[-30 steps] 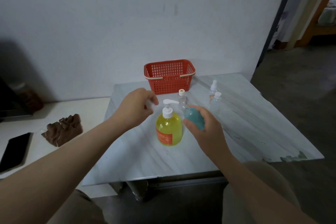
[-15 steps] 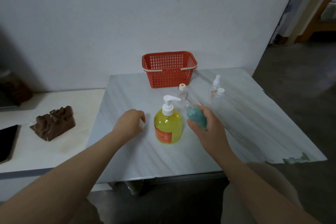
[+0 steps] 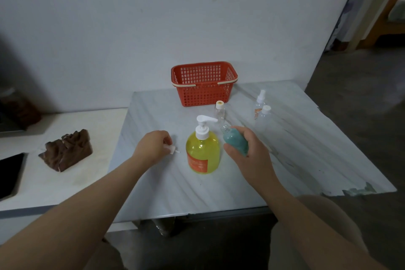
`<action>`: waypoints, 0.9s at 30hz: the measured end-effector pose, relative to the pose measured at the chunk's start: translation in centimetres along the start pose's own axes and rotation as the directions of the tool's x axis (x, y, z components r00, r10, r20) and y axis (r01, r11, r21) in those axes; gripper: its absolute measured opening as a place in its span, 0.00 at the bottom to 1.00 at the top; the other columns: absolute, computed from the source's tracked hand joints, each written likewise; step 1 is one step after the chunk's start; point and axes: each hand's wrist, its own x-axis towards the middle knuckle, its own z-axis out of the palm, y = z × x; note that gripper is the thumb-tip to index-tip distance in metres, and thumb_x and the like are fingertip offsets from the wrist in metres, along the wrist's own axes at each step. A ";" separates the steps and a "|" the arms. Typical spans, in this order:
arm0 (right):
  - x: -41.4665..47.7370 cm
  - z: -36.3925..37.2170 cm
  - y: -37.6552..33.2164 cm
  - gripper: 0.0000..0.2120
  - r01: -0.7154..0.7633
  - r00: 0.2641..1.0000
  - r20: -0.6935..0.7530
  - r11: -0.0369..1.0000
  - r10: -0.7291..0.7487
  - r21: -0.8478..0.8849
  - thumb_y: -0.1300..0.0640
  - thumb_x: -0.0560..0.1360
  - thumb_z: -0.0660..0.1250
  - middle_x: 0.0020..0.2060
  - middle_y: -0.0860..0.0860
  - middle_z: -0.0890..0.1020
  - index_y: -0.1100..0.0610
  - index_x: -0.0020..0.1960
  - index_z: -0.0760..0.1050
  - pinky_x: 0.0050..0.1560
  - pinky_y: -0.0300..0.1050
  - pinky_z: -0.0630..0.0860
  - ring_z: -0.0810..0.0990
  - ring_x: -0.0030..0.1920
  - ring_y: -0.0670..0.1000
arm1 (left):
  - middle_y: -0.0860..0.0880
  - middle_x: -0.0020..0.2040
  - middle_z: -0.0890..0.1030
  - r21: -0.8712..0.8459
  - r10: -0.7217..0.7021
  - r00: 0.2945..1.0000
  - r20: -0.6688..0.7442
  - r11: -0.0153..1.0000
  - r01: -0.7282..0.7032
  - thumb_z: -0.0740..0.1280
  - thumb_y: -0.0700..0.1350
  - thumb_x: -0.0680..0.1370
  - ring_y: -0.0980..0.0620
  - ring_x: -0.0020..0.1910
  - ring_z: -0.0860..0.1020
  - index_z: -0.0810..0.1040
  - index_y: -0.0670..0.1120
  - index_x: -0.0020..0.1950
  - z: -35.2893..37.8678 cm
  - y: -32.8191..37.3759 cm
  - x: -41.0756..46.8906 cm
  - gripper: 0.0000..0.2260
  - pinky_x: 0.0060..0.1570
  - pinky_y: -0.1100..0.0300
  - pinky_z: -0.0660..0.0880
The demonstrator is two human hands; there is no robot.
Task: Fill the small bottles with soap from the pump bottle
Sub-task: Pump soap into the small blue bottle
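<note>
A yellow pump bottle (image 3: 202, 152) with a white pump head and orange label stands mid-table. My right hand (image 3: 246, 153) grips a small teal bottle (image 3: 235, 143), tilted, its open clear neck near the pump spout. My left hand (image 3: 154, 146) rests on the table left of the pump bottle, fingers closed on a small white cap (image 3: 173, 150) touching the tabletop. Behind stand three small clear bottles: one with a cream cap (image 3: 219, 112), a spray bottle (image 3: 259, 103), and one with a white cap (image 3: 264, 119).
A red plastic basket (image 3: 203, 83) stands at the back of the marble table (image 3: 306, 149). On the lower white counter to the left lie a brown carved block (image 3: 66, 152) and a dark phone (image 3: 8, 173). The table's front edge is close to my lap.
My left hand has dropped from above the pump bottle down to the tabletop on its left, carrying the white cap. My right hand keeps the teal bottle near the spout.
</note>
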 end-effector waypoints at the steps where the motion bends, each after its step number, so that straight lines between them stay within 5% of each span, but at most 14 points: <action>1: 0.0 0.0 -0.1 0.15 0.000 1.000 0.001 1.000 0.000 0.000 0.58 0.73 0.70 0.44 0.38 0.77 0.42 0.52 0.69 0.40 0.23 0.69 0.75 0.44 0.32 | 0.47 0.48 0.81 0.003 -0.003 1.000 -0.005 1.000 0.003 0.70 0.42 0.70 0.49 0.46 0.76 0.79 0.44 0.47 0.1 0.0 0.1 0.07 0.43 0.59 0.70; 7: 0.0 -0.1 0.0 0.16 -0.001 1.000 0.007 1.000 0.001 -0.026 0.57 0.72 0.70 0.44 0.36 0.77 0.40 0.52 0.69 0.41 0.24 0.69 0.75 0.45 0.32 | 0.47 0.45 0.80 -0.020 -0.066 0.993 -0.094 0.998 0.065 0.71 0.50 0.72 0.47 0.44 0.77 0.78 0.46 0.45 1.1 0.4 0.6 0.09 0.38 0.60 0.67; 12: 0.3 -0.1 -0.1 0.16 -0.001 1.000 0.016 1.000 0.002 -0.030 0.56 0.72 0.71 0.44 0.36 0.77 0.41 0.52 0.69 0.40 0.24 0.69 0.75 0.45 0.34 | 0.46 0.52 0.79 -0.066 -0.063 0.991 -0.120 0.996 0.055 0.71 0.44 0.72 0.47 0.50 0.77 0.78 0.44 0.54 0.3 0.9 0.7 0.12 0.46 0.59 0.71; 17: 0.8 0.0 -0.1 0.16 -0.008 1.000 0.013 0.999 0.008 -0.034 0.56 0.71 0.71 0.46 0.37 0.77 0.43 0.54 0.71 0.42 0.28 0.70 0.77 0.47 0.38 | 0.50 0.46 0.81 -0.408 -0.066 0.976 -0.206 0.913 -0.024 0.66 0.41 0.75 0.51 0.46 0.78 0.80 0.45 0.49 -4.0 5.0 -0.3 0.05 0.48 0.57 0.73; 21: 1.1 0.3 -0.3 0.16 -0.008 1.000 -0.002 1.000 0.008 -0.024 0.56 0.70 0.72 0.46 0.39 0.79 0.42 0.54 0.72 0.42 0.29 0.71 0.78 0.46 0.39 | 0.46 0.44 0.82 -0.632 -0.048 0.991 -0.122 0.774 -0.040 0.64 0.42 0.77 0.53 0.41 0.77 0.79 0.43 0.46 -6.7 9.2 -1.4 0.05 0.41 0.62 0.73; 27: 1.7 0.4 -0.7 0.15 -0.028 0.999 -0.019 0.999 0.027 -0.044 0.54 0.70 0.72 0.42 0.38 0.78 0.44 0.54 0.73 0.40 0.28 0.71 0.77 0.43 0.38 | 0.44 0.45 0.81 -0.641 -0.068 0.997 0.035 0.764 0.075 0.61 0.43 0.78 0.54 0.37 0.74 0.79 0.40 0.48 -6.6 13.0 -1.3 0.09 0.36 0.64 0.70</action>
